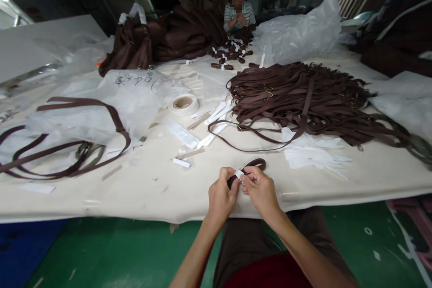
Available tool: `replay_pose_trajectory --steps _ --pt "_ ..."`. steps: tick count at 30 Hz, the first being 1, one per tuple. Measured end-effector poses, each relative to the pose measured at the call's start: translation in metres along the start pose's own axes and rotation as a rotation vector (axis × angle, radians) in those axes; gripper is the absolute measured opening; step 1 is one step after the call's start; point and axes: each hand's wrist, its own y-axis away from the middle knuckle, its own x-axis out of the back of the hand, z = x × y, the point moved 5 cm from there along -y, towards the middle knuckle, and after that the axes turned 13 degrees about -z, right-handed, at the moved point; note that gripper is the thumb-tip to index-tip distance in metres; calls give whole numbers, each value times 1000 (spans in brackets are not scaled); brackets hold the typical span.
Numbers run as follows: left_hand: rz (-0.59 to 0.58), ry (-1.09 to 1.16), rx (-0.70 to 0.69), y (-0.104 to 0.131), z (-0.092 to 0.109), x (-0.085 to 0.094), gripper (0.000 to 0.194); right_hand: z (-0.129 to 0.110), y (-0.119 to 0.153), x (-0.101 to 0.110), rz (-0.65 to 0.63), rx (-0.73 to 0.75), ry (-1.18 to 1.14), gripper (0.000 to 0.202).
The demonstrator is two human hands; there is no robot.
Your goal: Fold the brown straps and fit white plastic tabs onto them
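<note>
Near the table's front edge, a brown strap (256, 162) is folded into a short looped bundle. My left hand (222, 191) is closed on its left end. A small white strip (239, 173) wraps across the bundle between my two hands. The fingertips of my right hand (259, 186) pinch at this strip, close against the strap. Just beyond, to the right, white zigzag-edged pieces (313, 153) lie in a loose pile. One long thin strap (249, 149) curves out over the table from a large heap of brown straps (286, 94).
A roll of white tape (184, 105), white notched strips (216, 121) and a plastic sleeve (182, 132) lie mid-table. Loose straps (118, 121) rest on plastic bags (131, 94) at left. Wrapped small bundles (229, 54) sit before a seated person (239, 13) across the table (128, 198).
</note>
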Motion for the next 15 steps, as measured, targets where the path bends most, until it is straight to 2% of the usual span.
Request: replay_pose_trajectory --steps 4,10,15 --pt "-9 19 -10 0 1 1 16 4 -2 0 -13 -20 -30 17" --pt "-20 50 -12 -1 0 3 19 2 -11 3 5 -34 100 16" --pt "-19 35 -19 -1 -4 1 21 -5 -14 3 3 -46 117 15"
